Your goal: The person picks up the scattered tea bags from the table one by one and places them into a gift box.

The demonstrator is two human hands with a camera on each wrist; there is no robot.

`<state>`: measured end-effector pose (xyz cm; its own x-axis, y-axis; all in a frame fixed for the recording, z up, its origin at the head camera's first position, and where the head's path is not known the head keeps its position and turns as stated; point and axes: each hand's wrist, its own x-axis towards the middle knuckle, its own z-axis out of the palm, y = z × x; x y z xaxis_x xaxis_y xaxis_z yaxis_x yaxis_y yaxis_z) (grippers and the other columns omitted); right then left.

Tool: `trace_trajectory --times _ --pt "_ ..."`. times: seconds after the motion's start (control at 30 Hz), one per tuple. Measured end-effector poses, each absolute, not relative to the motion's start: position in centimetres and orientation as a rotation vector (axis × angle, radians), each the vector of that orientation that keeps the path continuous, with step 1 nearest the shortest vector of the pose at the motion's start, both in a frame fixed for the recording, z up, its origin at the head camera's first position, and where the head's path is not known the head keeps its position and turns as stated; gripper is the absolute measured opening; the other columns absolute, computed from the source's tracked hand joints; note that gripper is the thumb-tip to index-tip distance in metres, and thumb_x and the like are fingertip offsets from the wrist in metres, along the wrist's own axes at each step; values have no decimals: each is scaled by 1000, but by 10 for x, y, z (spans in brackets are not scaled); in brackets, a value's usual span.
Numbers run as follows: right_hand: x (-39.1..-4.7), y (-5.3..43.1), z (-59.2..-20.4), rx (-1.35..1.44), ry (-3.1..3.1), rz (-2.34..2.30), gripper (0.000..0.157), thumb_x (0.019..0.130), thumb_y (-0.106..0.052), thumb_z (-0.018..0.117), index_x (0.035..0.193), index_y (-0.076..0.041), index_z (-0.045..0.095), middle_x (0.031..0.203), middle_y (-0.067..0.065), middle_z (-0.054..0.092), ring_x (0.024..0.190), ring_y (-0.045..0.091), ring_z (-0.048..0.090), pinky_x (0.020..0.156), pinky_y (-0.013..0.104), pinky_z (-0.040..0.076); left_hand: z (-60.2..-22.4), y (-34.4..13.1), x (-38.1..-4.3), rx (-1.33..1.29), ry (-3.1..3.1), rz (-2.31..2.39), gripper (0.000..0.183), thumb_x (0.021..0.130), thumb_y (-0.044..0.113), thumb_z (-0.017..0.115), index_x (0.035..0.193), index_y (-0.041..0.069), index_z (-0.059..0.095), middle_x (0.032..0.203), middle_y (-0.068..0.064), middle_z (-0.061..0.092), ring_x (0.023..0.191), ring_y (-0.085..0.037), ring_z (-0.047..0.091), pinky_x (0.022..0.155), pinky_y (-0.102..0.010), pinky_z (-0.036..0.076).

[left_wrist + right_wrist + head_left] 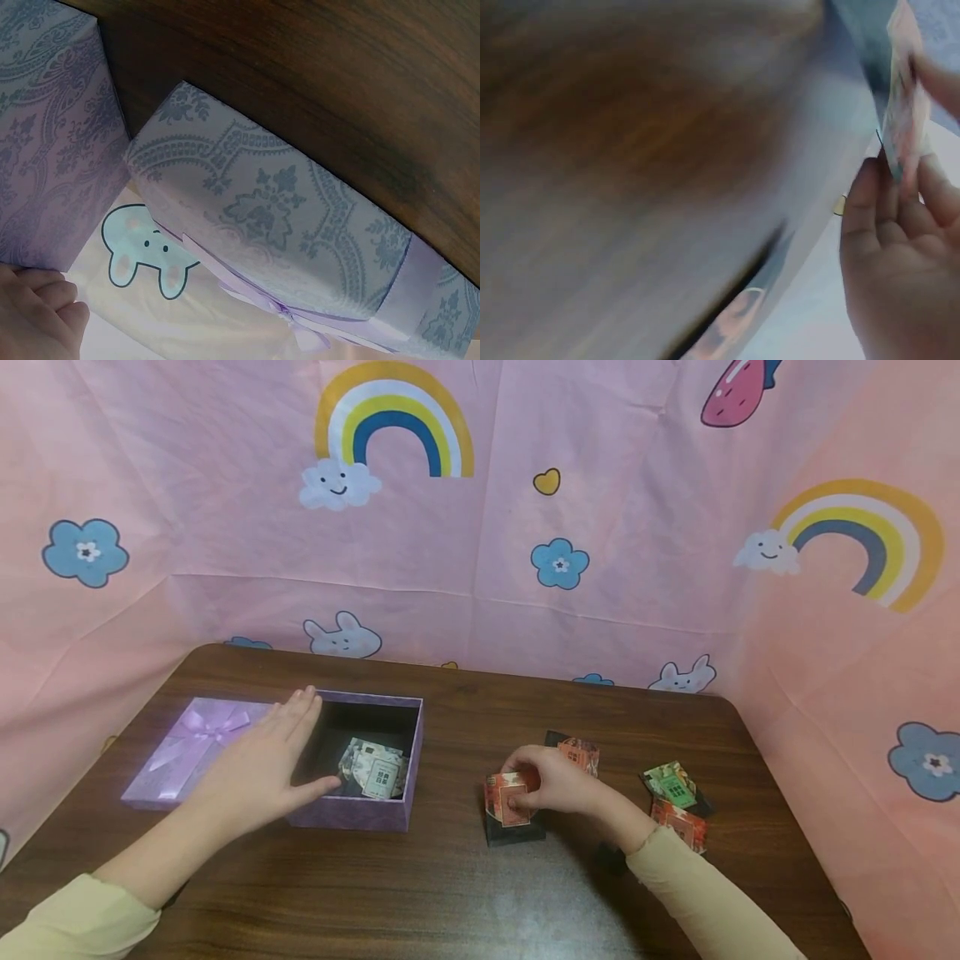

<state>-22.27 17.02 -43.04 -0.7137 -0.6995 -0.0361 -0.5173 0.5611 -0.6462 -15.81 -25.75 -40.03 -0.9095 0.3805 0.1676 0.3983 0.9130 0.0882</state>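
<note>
My right hand (551, 781) pinches a small flat packet (513, 822), red printed above and black below, over the table right of the box. In the right wrist view, the packet (907, 105) is seen nearly edge-on between thumb and fingers. Fairly straight fingers of my left hand (273, 756) rest along the left side of an open purple box (360, 814), the thumb reaching over its front left corner. Inside the box lie pale grey-green packets (378, 772). The left wrist view shows the fingertips at the patterned box wall (52, 150).
The purple lid (168, 760) with a ribbon bow lies left of the box, partly behind the left hand. Right of the right hand are a red packet (581, 752), a green one (675, 787) and another red one (684, 827). A pink printed cloth (480, 552) surrounds the wooden table (390, 893).
</note>
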Motion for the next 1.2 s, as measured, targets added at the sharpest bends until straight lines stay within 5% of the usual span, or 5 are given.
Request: trace_trajectory --times 0.37,0.73,0.93,1.2 --pt "-238 161 -405 -1008 2576 -1047 6 96 -10 78 101 -11 82 100 3 81 92 10 71 78 23 61 -401 -258 -157 -605 -2913 -177 112 93 64 69 163 -11 24 172 -32 23 159 -49 28 133 -59 25" --pt "-254 142 -369 -1099 2668 -1073 11 98 -10 75 105 -9 83 105 8 83 106 26 76 88 42 64 -401 -259 -160 -610 -2924 -139 114 93 67 68 163 -11 25 172 -32 22 159 -49 28 130 -62 30" --pt "-262 125 -347 -1069 2696 -1119 12 100 -10 74 106 -8 83 106 9 83 101 24 76 79 37 62 -401 -259 -161 -625 -2920 -116 114 93 67 68 163 -11 25 172 -32 22 159 -49 28 131 -61 28" --pt "-266 99 -324 -1095 2707 -1217 12 98 -10 75 106 -5 83 107 10 83 105 25 77 90 40 65 -399 -259 -159 -622 -2926 -108 114 93 68 67 164 -11 24 172 -32 21 160 -49 27 130 -62 29"
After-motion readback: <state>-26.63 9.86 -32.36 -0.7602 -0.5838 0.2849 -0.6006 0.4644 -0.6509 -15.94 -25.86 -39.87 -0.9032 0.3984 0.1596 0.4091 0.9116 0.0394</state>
